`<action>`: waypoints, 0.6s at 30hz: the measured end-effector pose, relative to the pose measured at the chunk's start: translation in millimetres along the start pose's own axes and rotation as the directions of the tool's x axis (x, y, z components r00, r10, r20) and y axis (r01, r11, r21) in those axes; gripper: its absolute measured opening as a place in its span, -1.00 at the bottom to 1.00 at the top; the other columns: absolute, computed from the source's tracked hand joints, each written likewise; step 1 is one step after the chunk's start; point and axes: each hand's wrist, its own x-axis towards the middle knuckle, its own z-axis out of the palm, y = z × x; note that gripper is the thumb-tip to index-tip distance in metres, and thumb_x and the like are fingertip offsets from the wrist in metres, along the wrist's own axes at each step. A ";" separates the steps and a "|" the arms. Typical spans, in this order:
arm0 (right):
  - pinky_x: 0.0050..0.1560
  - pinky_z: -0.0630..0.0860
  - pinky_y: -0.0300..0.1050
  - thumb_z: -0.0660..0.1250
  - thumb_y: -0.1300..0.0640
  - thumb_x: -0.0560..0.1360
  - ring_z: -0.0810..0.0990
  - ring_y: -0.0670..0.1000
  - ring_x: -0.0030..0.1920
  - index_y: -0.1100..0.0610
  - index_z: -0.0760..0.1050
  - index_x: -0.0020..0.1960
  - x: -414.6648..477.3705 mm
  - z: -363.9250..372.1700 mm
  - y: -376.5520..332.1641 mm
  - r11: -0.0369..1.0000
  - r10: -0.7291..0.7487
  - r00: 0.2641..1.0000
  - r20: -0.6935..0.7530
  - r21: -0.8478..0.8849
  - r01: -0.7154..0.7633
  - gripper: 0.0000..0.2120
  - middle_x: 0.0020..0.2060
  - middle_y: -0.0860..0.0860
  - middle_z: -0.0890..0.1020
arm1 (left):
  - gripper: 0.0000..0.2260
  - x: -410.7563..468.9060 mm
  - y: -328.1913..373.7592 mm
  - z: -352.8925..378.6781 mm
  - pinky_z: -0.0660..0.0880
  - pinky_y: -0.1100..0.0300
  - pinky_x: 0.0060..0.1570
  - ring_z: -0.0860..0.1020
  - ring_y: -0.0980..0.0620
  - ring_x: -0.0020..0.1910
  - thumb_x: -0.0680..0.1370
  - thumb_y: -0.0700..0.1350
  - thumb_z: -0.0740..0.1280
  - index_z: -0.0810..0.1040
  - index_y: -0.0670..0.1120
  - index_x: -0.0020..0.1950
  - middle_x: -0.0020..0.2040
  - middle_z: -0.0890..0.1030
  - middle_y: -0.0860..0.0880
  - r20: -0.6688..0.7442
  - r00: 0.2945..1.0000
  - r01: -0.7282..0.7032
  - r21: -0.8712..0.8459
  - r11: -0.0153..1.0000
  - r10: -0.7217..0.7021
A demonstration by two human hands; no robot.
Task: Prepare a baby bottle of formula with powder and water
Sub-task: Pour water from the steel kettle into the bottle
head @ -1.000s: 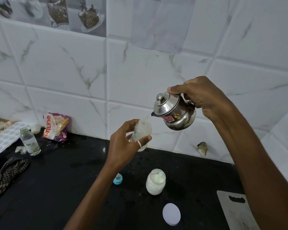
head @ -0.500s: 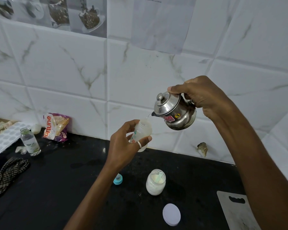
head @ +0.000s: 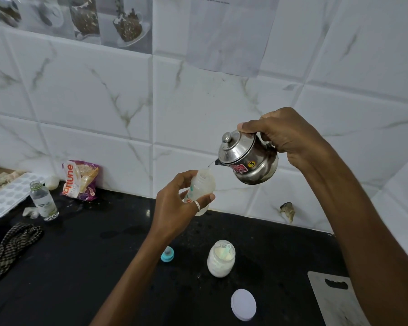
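My left hand [head: 176,208] grips a small translucent baby bottle [head: 204,184] in the air above the black counter, its open neck tilted up to the right. My right hand [head: 285,135] holds a small steel kettle [head: 247,158] by its handle, tipped left, with my index finger on the lid. A thin stream of water runs from the spout into the bottle's mouth. On the counter below stand an open jar of white powder [head: 220,258] with a pale scoop inside, its white lid [head: 243,304] lying flat, and the bottle's blue teat cap [head: 167,254].
A black counter [head: 80,267] meets a white tiled wall. At the left are a small glass bottle [head: 44,201], a snack packet [head: 80,180], a white ice tray [head: 7,196] and a checked cloth [head: 10,248]. A pale cutting board [head: 335,300] lies at the right.
Hardly anything differs: both hands hold their pose and the water keeps pouring from the kettle into the bottle.
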 end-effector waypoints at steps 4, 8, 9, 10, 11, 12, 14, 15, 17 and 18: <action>-0.53 0.26 -0.31 0.57 0.03 0.41 0.33 -0.10 -0.48 0.10 0.39 -0.41 0.8 -0.5 0.3 1.000 0.001 1.000 0.002 -0.011 -0.001 -0.59 -0.50 -0.06 0.30 | -0.50 -0.3 -0.2 0.0 0.51 0.42 0.13 0.56 0.09 0.25 0.43 -0.03 0.60 0.51 0.11 0.31 0.21 0.59 0.19 0.005 1.000 -0.002 0.005 1.000 0.002; -0.58 0.24 -0.36 0.57 0.04 0.40 0.33 -0.13 -0.52 0.14 0.44 -0.34 0.7 0.0 1.1 1.000 -0.007 1.000 0.005 -0.005 0.007 -0.64 -0.46 -0.02 0.32 | -0.50 -0.1 -0.8 0.3 0.53 0.41 0.11 0.58 0.09 0.24 0.43 -0.03 0.60 0.52 0.09 0.32 0.21 0.59 0.20 0.006 1.000 -0.005 0.003 1.000 0.005; -0.61 0.21 -0.38 0.58 0.05 0.40 0.33 -0.13 -0.53 0.15 0.44 -0.33 0.6 -0.1 0.9 1.000 -0.009 1.000 0.004 -0.005 0.009 -0.65 -0.45 -0.01 0.31 | -0.50 0.1 -1.4 0.3 0.53 0.43 0.10 0.58 0.10 0.23 0.43 -0.02 0.60 0.51 0.10 0.31 0.19 0.59 0.22 0.006 1.000 -0.005 0.005 1.000 0.005; -0.62 0.20 -0.38 0.58 0.05 0.40 0.33 -0.12 -0.52 0.15 0.44 -0.32 0.8 -0.5 0.7 1.000 -0.010 1.000 0.002 -0.008 0.010 -0.65 -0.45 -0.01 0.31 | -0.50 0.0 -2.0 0.2 0.53 0.43 0.09 0.57 0.11 0.23 0.43 -0.02 0.60 0.51 0.10 0.31 0.19 0.58 0.24 0.007 1.000 -0.004 0.008 1.000 0.004; -0.62 0.19 -0.38 0.57 0.05 0.40 0.32 -0.12 -0.52 0.15 0.44 -0.33 0.8 -0.7 0.4 1.000 -0.009 1.000 0.001 -0.009 0.009 -0.65 -0.46 -0.01 0.31 | -0.50 -0.3 -2.8 -0.1 0.53 0.43 0.10 0.57 0.12 0.23 0.43 -0.02 0.60 0.52 0.10 0.31 0.18 0.58 0.25 0.008 1.000 -0.004 0.009 1.000 0.004; -0.62 0.19 -0.38 0.57 0.06 0.40 0.32 -0.14 -0.55 0.14 0.42 -0.35 1.0 -1.3 0.0 1.000 -0.008 1.000 0.004 -0.006 0.008 -0.64 -0.48 -0.03 0.31 | -0.50 -0.9 -3.4 -0.4 0.53 0.43 0.11 0.57 0.13 0.23 0.43 -0.02 0.60 0.52 0.10 0.32 0.18 0.58 0.27 0.009 1.000 -0.005 0.009 1.000 0.005; -0.60 0.22 -0.37 0.57 0.06 0.40 0.32 -0.15 -0.55 0.12 0.39 -0.40 0.9 -1.4 -0.8 1.000 -0.004 1.000 0.010 -0.003 0.004 -0.60 -0.55 -0.09 0.31 | -0.50 -1.5 -4.1 -0.8 0.53 0.42 0.12 0.57 0.15 0.23 0.43 -0.02 0.60 0.52 0.11 0.32 0.18 0.58 0.29 0.009 1.000 -0.008 0.006 1.000 0.008; -0.56 0.25 -0.34 0.57 0.05 0.40 0.33 -0.14 -0.53 0.12 0.38 -0.41 0.6 -1.4 -1.2 1.000 -0.005 1.000 0.010 -0.008 0.005 -0.59 -0.57 -0.11 0.32 | -0.50 -1.2 -4.2 -0.7 0.54 0.40 0.13 0.57 0.15 0.23 0.43 -0.02 0.60 0.52 0.11 0.31 0.18 0.58 0.28 0.007 1.000 -0.008 0.004 1.000 0.008; -0.43 0.30 -0.23 0.57 0.05 0.41 0.36 -0.08 -0.44 0.12 0.40 -0.41 -0.2 -0.4 -1.7 1.000 -0.009 1.000 0.010 -0.015 0.009 -0.60 -0.52 -0.08 0.34 | -0.50 -0.5 -4.6 -0.2 0.54 0.35 0.16 0.58 0.13 0.24 0.43 -0.01 0.60 0.52 0.11 0.31 0.19 0.59 0.25 0.004 1.000 -0.005 0.002 1.000 0.005; -0.39 0.29 -0.20 0.57 0.05 0.42 0.36 -0.06 -0.41 0.12 0.41 -0.41 -0.6 -0.1 -2.0 1.000 -0.011 1.000 0.009 -0.012 0.011 -0.60 -0.49 -0.05 0.35 | -0.50 -0.3 -4.9 0.0 0.55 0.33 0.17 0.58 0.12 0.24 0.43 -0.01 0.60 0.53 0.10 0.31 0.19 0.59 0.24 0.002 1.000 -0.001 0.001 1.000 0.001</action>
